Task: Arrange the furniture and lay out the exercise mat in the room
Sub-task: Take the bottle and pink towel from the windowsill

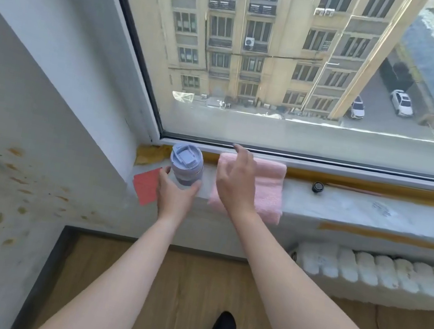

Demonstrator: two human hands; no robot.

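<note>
A lavender tumbler [186,163] with a flip lid stands upright on the windowsill [361,208]. My left hand [175,196] is wrapped around its lower part, thumb on the left and fingers on the right. To its right a folded pink towel [269,191] lies on the sill. My right hand [234,180] hovers over the towel's left part with its fingers spread and loosely curled, holding nothing. No exercise mat or furniture is in view.
A red card [146,185] lies on the sill's left corner beside the tumbler. A small black round object [317,187] sits further right on the sill. A white radiator [377,269] runs below the sill. The stained wall [8,156] stands at left, wooden floor [189,281] below.
</note>
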